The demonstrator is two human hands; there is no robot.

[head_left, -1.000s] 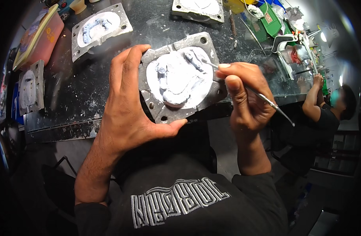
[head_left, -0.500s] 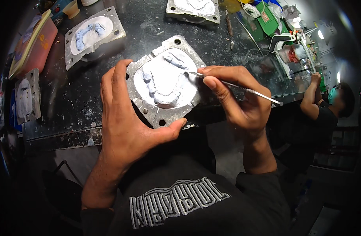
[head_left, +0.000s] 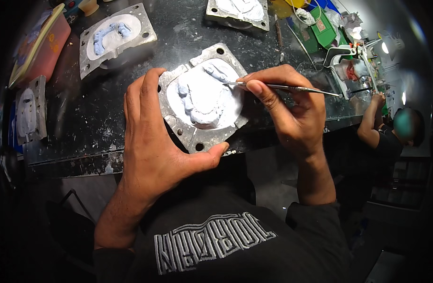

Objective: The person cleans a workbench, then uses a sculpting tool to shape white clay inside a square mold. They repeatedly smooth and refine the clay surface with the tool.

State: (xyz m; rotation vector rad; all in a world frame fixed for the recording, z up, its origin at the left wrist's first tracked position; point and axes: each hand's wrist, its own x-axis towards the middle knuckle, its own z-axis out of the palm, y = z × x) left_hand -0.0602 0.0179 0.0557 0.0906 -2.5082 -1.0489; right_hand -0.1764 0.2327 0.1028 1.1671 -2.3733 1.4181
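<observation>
In front of me a grey metal dental flask half (head_left: 212, 138) is tilted at the edge of the bench. White plaster fills it, with a bluish-white tooth-arch cast (head_left: 204, 116) set in the middle. My left hand (head_left: 153, 141) grips the flask from the left, fingers along its far-left side and thumb at the near edge. Held like a pen, a thin metal dental carver (head_left: 299, 88) is in my right hand (head_left: 294, 115). The carver's tip meets the plaster beside the right end of the arch, as far as I can see.
Another flask half with a bluish cast (head_left: 116, 30) lies at the far left, and one with white plaster (head_left: 237, 21) at the back. A pink tub (head_left: 46, 47) and a standing flask part (head_left: 30, 111) are leftmost. Tools and a green box (head_left: 322, 28) lie right; a person (head_left: 391, 127) sits beyond.
The carver has swung to lie flatter, its tip now slightly higher beside the arch. In the picture, the flask and my left hand sit slightly further right.
</observation>
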